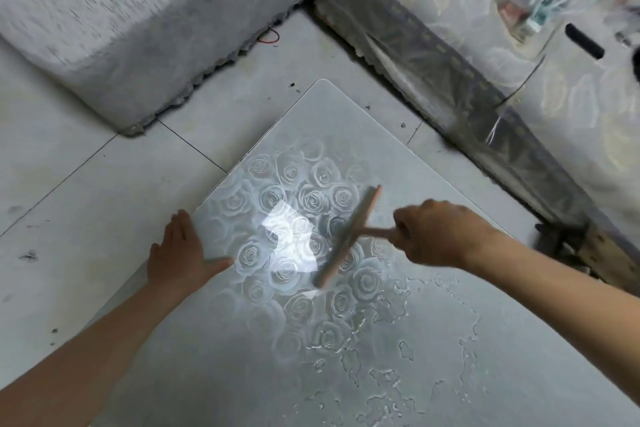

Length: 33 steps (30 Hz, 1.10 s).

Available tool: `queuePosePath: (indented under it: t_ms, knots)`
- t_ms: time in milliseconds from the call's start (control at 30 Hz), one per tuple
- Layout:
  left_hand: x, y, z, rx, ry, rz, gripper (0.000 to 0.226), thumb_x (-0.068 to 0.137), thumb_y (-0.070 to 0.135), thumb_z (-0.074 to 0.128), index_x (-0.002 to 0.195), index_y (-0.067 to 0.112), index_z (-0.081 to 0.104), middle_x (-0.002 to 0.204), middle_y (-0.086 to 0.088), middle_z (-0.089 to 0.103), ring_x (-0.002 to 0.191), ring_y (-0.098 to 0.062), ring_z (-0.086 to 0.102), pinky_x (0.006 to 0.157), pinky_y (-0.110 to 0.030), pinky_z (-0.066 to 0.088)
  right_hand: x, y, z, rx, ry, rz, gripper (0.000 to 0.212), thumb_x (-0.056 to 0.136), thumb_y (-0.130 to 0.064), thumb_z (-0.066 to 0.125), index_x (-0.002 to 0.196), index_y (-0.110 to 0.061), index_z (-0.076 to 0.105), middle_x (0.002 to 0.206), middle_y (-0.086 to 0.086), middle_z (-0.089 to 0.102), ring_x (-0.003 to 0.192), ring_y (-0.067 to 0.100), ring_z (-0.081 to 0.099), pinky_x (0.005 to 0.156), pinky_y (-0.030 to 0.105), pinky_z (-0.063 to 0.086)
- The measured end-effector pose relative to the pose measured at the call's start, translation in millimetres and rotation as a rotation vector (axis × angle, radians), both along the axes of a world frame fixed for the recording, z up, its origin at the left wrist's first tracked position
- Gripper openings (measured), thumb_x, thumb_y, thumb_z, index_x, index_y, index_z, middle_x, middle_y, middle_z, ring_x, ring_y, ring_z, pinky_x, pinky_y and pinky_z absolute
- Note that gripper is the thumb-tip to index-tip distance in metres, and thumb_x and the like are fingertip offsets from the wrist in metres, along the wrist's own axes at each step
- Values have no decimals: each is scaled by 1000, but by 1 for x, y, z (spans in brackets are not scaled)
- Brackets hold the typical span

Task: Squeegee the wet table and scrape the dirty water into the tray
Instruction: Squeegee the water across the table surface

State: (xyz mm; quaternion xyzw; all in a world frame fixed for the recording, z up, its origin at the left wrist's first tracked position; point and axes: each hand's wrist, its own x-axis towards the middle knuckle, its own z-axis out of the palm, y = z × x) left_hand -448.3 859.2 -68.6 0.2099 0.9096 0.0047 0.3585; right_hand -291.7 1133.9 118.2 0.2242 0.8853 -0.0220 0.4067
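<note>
Right hand [437,231] clamped on the squeegee [348,237] handle, blade mid-desk [322,121] on the rose pattern. I've got the left hand [178,253] flat, fingers straight, on the desk's left edge. Puddles [381,343] sit nearer me.

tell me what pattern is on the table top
Pale roses on the grey table top, head view.

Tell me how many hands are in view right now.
2. The left hand lies flat at the left edge of the table; the right hand grips the squeegee by its handle over the table. No others show.
</note>
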Motion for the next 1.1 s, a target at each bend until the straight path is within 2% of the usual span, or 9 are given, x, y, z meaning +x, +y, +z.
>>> queuePosePath:
  t_ms: [167,367,467,600,667,800,900,1000,1100]
  knots:
    - [22,20,5,-33,89,-223,119,78,69,56,148,-1,-10,158,-21,-12,148,-30,-3,116,-46,19,-44,20,-12,28,201,-178,29,94,-45,41,96,-17,48,95,13,58,72,27,50,66,32,42]
    - [63,34,5,-24,90,-431,111,83,67,50,149,1,-9,157,-18,-17,148,-28,-6,116,-47,15,42,6,-24,-93,163,-409,31,95,-47,38,89,-18,46,82,6,55,50,16,50,48,26,39]
    - [84,37,11,-55,57,-511,109,85,67,47,149,2,-11,157,-17,-18,148,-28,-8,117,-46,12,106,-6,-16,-90,58,-470,22,95,-41,42,84,-23,43,87,5,54,54,14,45,54,27,39]
    - [112,41,23,-68,36,-613,107,86,67,45,149,2,-12,157,-17,-19,147,-29,-9,118,-46,8,166,-24,-8,-65,-76,-440,16,95,-37,44,93,-21,42,107,10,62,90,27,59,66,30,40]
    - [126,40,26,-80,38,-664,105,87,66,45,149,1,-10,158,-17,-16,148,-29,-9,118,-47,9,170,-18,-5,-39,-67,-408,18,95,-40,45,93,-22,44,109,11,62,93,28,60,69,29,40]
    - [151,33,28,-104,31,-744,93,90,61,43,151,3,1,159,-18,-11,148,-29,-6,117,-49,9,148,15,-6,12,137,-502,40,90,-56,42,86,-17,49,75,7,62,47,16,56,44,22,37]
    - [170,24,29,-126,30,-782,85,92,57,42,151,6,7,159,-15,-7,148,-28,-4,117,-50,10,153,15,-13,10,163,-644,56,87,-70,41,79,-14,45,70,10,61,41,18,53,39,21,35]
    - [185,16,33,-125,33,-785,81,94,55,41,150,6,10,160,-14,-5,148,-27,-3,117,-50,10,190,-19,-15,-111,185,-719,37,95,-57,42,73,-27,38,82,10,55,26,9,45,28,16,30]
    - [199,9,35,-113,40,-797,77,95,52,40,150,6,12,160,-14,-4,148,-26,-3,117,-48,9,232,-56,-12,-150,134,-657,14,101,-34,36,95,-36,48,110,13,59,47,15,55,35,21,38]
